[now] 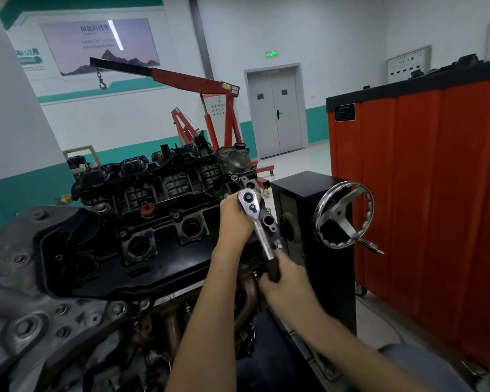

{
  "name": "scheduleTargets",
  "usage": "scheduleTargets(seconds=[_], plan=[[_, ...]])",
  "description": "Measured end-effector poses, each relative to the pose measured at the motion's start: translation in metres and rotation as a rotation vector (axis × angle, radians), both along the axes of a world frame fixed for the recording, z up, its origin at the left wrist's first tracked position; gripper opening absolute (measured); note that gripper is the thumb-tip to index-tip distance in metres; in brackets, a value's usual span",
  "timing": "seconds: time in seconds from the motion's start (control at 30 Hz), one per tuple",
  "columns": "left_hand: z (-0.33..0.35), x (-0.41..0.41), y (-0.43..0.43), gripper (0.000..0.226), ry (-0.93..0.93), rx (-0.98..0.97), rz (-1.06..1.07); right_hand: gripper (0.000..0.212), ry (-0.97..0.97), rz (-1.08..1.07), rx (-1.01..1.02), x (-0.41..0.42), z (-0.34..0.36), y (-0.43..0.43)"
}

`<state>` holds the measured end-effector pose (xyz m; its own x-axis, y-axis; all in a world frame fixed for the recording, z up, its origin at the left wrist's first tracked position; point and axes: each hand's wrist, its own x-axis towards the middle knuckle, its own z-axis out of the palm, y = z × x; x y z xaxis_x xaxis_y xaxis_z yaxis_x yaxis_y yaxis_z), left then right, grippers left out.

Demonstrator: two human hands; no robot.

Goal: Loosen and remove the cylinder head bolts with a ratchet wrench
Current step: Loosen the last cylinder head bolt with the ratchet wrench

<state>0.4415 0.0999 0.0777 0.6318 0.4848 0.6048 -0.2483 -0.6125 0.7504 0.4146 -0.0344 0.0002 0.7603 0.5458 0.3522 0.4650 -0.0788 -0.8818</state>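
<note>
The ratchet wrench [249, 205] was parked at the right end of the engine [142, 222], with its chrome head on the far side and its black grip nearer. The right hand [285, 278] was wrapped tight round that grip, fingers fully closed and a bit blurred. The left hand [235, 219] was pressed up against the chrome head with its fingers curled in under it. Whatever sat beneath the head, bolt included, was hidden.

The engine was mounted on a black stand [317, 250], and a chrome handwheel [344, 215] stuck out just to the right of the wrench. An orange tool cabinet [422, 193] with a dark top filled the right side, with odds and ends piled on it that were too small to make out.

Further back a red engine hoist [210, 89] was set up, boom stretched left with its hook dangling in front of a big wall poster [102, 43]. White walls with a teal band low down, a pale glossy floor [309, 159], a grey double door [277, 111] at the far end – a green exit sign [271, 54] was lit above it.
</note>
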Motion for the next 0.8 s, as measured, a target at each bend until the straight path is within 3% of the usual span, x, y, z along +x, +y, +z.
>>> scheduleTargets(seconds=[0.1, 0.23, 0.33, 0.43, 0.53, 0.6, 0.73, 0.8], plan=[[0.006, 0.001, 0.003, 0.056, 0.046, -0.017, 0.065, 0.011, 0.069, 0.043, 0.091, -0.026, 0.000, 0.027], [0.006, -0.006, 0.008, 0.054, 0.077, -0.003, -0.030, 0.011, -0.090, 0.090, -0.081, 0.006, 0.011, -0.002], [0.008, -0.005, 0.010, 0.059, 0.088, 0.055, -0.029, 0.024, -0.310, 0.152, -0.349, 0.057, 0.045, -0.039], [0.011, -0.007, 0.008, 0.054, 0.089, 0.115, -0.019, 0.011, -0.715, 0.090, -0.673, 0.104, 0.103, -0.052], [0.010, -0.010, 0.005, 0.049, 0.029, 0.088, 0.034, 0.014, -0.925, 0.016, -0.718, 0.114, 0.125, -0.046], [0.009, -0.007, 0.005, 0.052, -0.010, 0.028, 0.085, 0.023, -0.826, -0.005, -0.661, 0.099, 0.106, -0.045], [0.008, 0.001, -0.006, 0.057, -0.037, -0.052, 0.114, 0.011, -0.232, 0.064, -0.262, 0.035, 0.029, -0.028], [0.010, 0.002, -0.010, 0.052, -0.037, -0.023, 0.137, 0.009, -0.031, 0.044, -0.046, -0.002, 0.008, -0.002]])
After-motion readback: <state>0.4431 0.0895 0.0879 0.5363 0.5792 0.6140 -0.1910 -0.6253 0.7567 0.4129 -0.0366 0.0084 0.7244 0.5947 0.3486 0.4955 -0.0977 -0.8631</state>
